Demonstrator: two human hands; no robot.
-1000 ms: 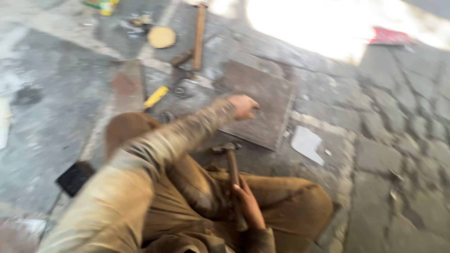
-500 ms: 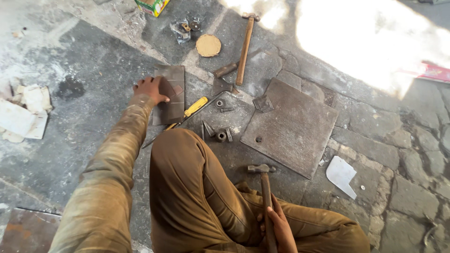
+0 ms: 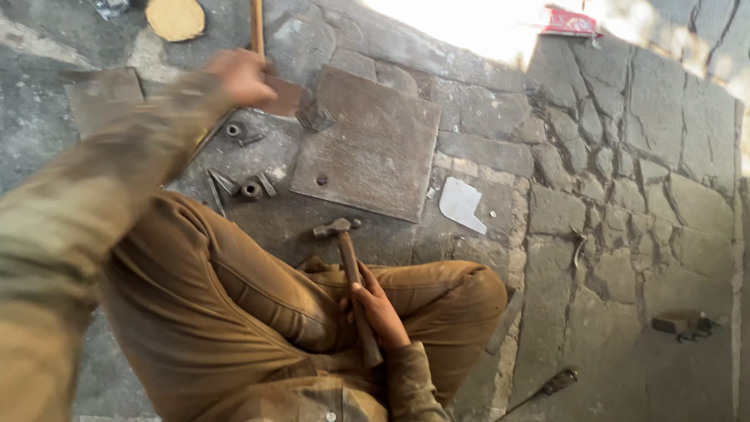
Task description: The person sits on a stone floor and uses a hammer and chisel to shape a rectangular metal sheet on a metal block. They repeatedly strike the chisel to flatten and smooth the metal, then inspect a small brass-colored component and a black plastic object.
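Stone paving [image 3: 625, 172], grey and cracked, makes up the floor on which the person sits with legs folded, in dusty brown trousers and a stained sleeve. On the floor ahead of the knees lies a large square metal plate [image 3: 375, 148], rusty and flat, with a small hole near its lower left part. A pale scrap of sheet [image 3: 461, 205] lies just off the plate's right lower corner. The right hand [image 3: 379, 309] rests on the lap, fingers closed round the wooden handle of a hammer [image 3: 351, 281], whose steel head points toward the plate and lies near its lower edge. The left hand [image 3: 238, 76], blurred, is stretched out over the plate's upper left corner, gripping a small brownish flat piece [image 3: 285, 95]; how tightly the fingers close cannot be told. A second long wooden handle [image 3: 255, 23] lies beyond that hand, beside a round tan disc [image 3: 175, 17]. Small nuts and bolts [image 3: 242, 187] lie scattered between the left knee and the plate. A red packet [image 3: 569, 22] lies far off in sunlight.
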